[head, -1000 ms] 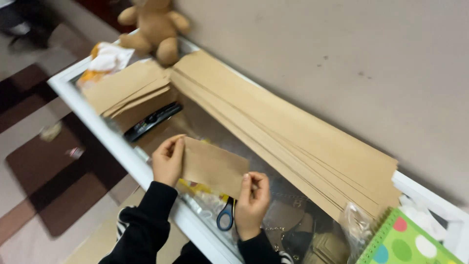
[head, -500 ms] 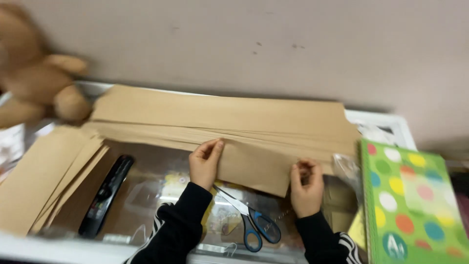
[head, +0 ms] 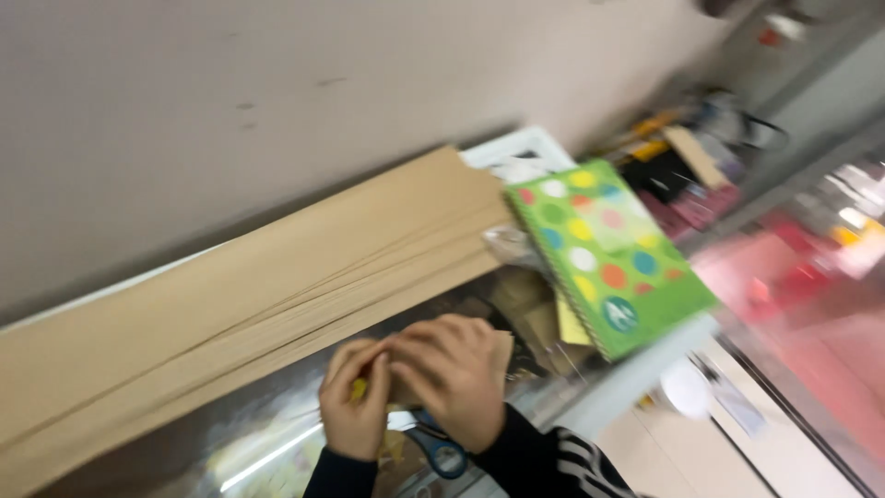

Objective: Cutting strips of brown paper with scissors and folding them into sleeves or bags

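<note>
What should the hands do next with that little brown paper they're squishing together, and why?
Probably press the fold flat. Both hands, left hand and right hand, are bunched together over the small brown paper piece, of which only an edge peeks out, so it looks folded up. The picture is blurry, so this is a guess. The blue-handled scissors lie just beneath them, untouched.

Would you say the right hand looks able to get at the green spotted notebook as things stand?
Probably yes. The green spotted notebook lies in the open, just up and right of the right hand, with nothing lying on it. But the right hand and the left hand are pressed together over a small folded brown paper, so it would have to let go first.
</note>
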